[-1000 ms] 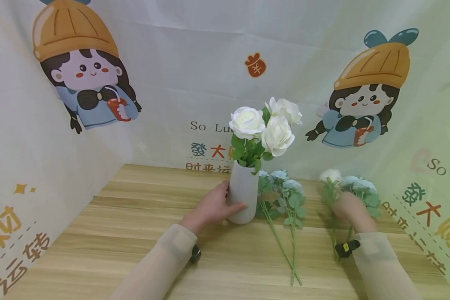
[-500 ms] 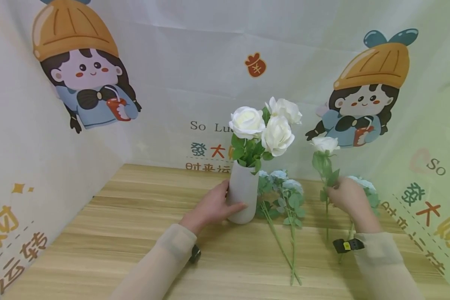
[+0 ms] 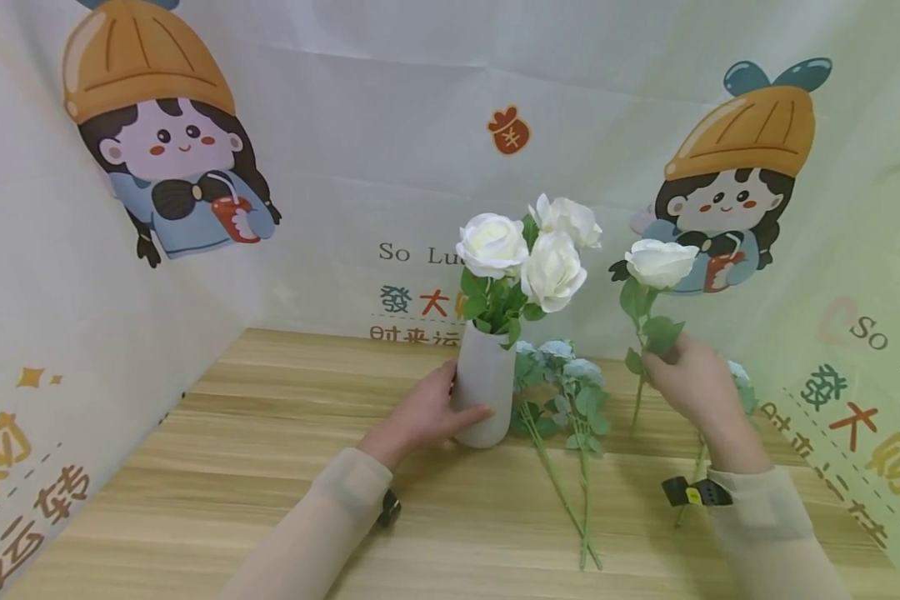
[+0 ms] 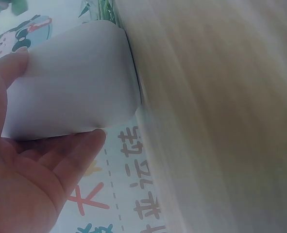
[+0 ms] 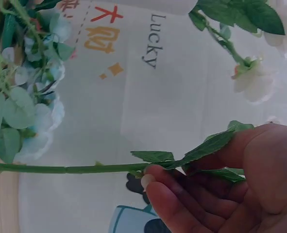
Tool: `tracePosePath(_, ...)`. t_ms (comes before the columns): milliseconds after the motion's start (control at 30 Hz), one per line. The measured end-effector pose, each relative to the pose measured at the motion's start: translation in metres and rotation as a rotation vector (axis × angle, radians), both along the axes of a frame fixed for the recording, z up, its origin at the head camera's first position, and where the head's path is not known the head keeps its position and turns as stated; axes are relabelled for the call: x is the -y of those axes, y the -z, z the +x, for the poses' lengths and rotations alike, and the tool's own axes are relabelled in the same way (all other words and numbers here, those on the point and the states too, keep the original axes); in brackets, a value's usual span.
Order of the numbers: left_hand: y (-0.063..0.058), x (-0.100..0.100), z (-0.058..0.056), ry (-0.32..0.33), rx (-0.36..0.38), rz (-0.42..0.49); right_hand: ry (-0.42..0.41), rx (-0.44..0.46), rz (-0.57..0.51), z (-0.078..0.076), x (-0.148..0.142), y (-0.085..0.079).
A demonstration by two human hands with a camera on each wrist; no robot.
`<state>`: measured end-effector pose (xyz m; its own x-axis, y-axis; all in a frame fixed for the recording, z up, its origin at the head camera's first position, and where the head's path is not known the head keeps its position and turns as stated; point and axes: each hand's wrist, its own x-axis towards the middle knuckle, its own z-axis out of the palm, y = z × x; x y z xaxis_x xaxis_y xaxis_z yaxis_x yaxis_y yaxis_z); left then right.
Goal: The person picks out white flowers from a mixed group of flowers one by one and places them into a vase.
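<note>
A tall white vase (image 3: 486,387) stands on the table and holds several white roses (image 3: 553,271) with green leaves. My left hand (image 3: 427,410) grips it low on its left side; in the left wrist view the thumb and fingers (image 4: 80,155) wrap around its smooth body. To the right of the vase, my right hand (image 3: 693,379) pinches the green stem of a single white rose (image 3: 660,264), held upright above the table. The right wrist view shows that stem (image 5: 85,169) between thumb and fingertips, just by the leaves.
Light blue flowers (image 3: 585,375) lie on the wooden table (image 3: 285,467) right of the vase, their stems crossing toward the front. More blue flowers (image 3: 742,383) lie partly hidden behind my right hand. A printed cloth (image 3: 390,167) hangs around the table's back and sides.
My right hand has lifted the white rose from among the flowers at right, raising it upright and slightly leftward. The left hand and vase have stayed in place.
</note>
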<state>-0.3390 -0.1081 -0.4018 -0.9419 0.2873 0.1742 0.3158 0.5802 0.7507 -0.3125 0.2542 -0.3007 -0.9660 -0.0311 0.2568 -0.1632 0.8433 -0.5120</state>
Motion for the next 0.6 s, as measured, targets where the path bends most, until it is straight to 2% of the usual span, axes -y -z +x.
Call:
tracePosePath(233,0.0,0.0,-0.001,-0.002,0.0,-0.018,-0.015,-0.08,-0.082,0.02,0.015,-0.016)
tracePosePath(600,-0.001,0.0,0.0,-0.004,-0.005,0.009,-0.074,-0.238,-0.136,0.058,0.046,-0.039)
